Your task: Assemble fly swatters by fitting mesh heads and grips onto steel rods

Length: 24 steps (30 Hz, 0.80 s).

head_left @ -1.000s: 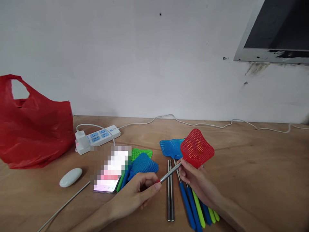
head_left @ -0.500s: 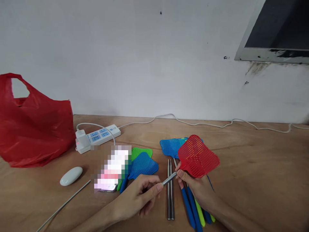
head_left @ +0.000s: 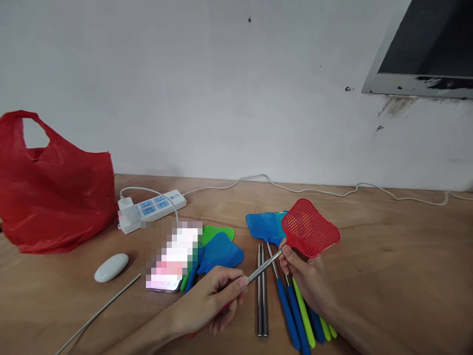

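Note:
A red fly swatter [head_left: 311,228] is held between both hands, its mesh head up to the right and its silver rod slanting down left. My left hand [head_left: 210,298] is closed around the lower rod, with bits of red handle showing beneath the fingers. My right hand [head_left: 305,273] pinches the rod just below the head. Under and beside the right hand lie several fly swatters with blue handles [head_left: 288,313] and yellow-green handles [head_left: 303,315]; their blue mesh heads [head_left: 263,226] point to the wall. Two loose metal rods [head_left: 262,296] lie between the hands.
Left of the hands are a blue swatter head [head_left: 221,250], a green one [head_left: 219,232] and a blurred lit phone [head_left: 175,259]. Farther left are a white oval object [head_left: 111,267], a power strip [head_left: 157,208] and a red plastic bag [head_left: 59,192]. A white cable [head_left: 295,190] runs along the wall.
My right hand has moved up and right with the red mesh head, away from the left hand. More silver rod shows between the hands. Red handle now shows under my left hand.

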Motion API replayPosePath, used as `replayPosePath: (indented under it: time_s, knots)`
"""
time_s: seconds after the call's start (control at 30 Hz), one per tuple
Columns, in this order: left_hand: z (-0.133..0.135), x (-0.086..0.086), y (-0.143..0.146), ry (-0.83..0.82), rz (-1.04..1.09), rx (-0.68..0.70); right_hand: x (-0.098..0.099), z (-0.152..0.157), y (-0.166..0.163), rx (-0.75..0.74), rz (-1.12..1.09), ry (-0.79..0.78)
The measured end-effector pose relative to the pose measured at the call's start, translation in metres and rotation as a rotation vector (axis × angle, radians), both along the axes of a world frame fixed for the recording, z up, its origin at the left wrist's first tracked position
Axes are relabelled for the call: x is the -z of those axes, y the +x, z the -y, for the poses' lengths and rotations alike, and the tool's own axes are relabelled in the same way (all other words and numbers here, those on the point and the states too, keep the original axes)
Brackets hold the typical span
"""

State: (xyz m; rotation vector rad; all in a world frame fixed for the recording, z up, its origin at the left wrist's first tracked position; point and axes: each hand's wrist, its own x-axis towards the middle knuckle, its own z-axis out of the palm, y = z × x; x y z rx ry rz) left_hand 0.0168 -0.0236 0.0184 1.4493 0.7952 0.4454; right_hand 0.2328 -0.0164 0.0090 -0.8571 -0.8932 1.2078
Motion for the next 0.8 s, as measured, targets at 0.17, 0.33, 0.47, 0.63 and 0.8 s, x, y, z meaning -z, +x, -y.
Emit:
replayPosePath:
  time_s: [0.17, 0.33, 0.47, 0.63, 0.8]
  knots:
    - [-0.001, 0.003, -0.003, -0.017, -0.02, -0.005, -0.002, -0.007, 0.006, 0.09, -0.078, 0.006]
    - [-0.001, 0.008, -0.004, 0.002, -0.021, 0.001, -0.001, -0.011, 0.012, 0.053, -0.11, -0.032]
    - [-0.002, 0.007, -0.004, 0.026, -0.044, -0.027, -0.005, -0.011, 0.011, 0.043, -0.159, -0.058]
    - [-0.001, 0.004, -0.005, 0.005, -0.089, -0.009, -0.007, -0.014, 0.015, 0.118, -0.168, -0.062]
    - [-0.001, 0.003, -0.005, 0.061, -0.118, -0.004, -0.009, -0.017, 0.021, 0.184, -0.185, -0.03]
